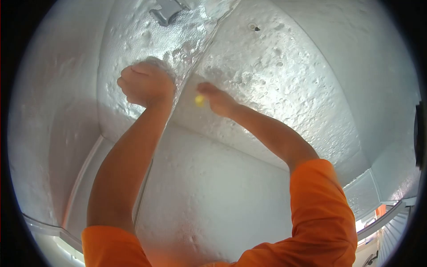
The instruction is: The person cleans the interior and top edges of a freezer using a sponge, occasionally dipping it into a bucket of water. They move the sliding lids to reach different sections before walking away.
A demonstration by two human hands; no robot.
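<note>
Both of my arms reach up, in orange sleeves, against a silvery, dimpled foil-like surface (pixel 275 75). My left hand (pixel 149 83) is closed in a fist against this surface, left of a long seam (pixel 195 62); whether it holds anything is hidden. On the seam's other side my right hand (pixel 217 99) is closed round a small yellow thing (pixel 199 100), blurred, which pokes out below its fingers. I cannot make out what the yellow thing is.
A grey metal bracket (pixel 167 11) sticks out at the top, left of the seam. A small dark fitting (pixel 254 27) sits on the foil at upper right. Smooth grey walls curve round both sides. A curved frame edge (pixel 382 221) crosses the lower right.
</note>
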